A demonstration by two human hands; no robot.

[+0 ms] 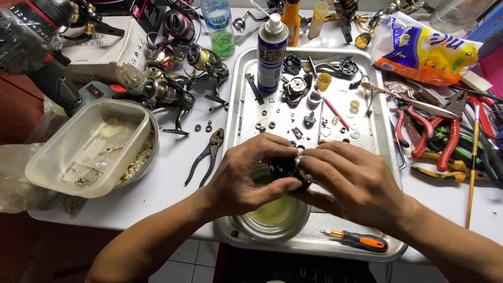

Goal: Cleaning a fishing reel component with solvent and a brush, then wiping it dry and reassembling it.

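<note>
Both my hands meet over a round metal bowl (pixel 246 225) of yellowish liquid at the near end of a metal tray (pixel 238 84). My left hand (pixel 246 173) and my right hand (pixel 351 181) grip one small black round reel part (pixel 284 165) between their fingers. Only the part's dark top shows; fingers hide the remainder. Small washers, rings and black reel pieces (pixel 294 86) lie scattered on the tray beyond my hands. An orange-handled screwdriver (pixel 359 240) lies on the tray's near right corner.
A spray can (pixel 271 52) stands at the tray's far left. Black pliers (pixel 208 155) and several fishing reels (pixel 173 89) lie left of the tray, beside a lidded plastic box (pixel 84 147). Red-handled pliers and tools (pixel 445 141) crowd the right; a snack bag (pixel 424 50) lies behind.
</note>
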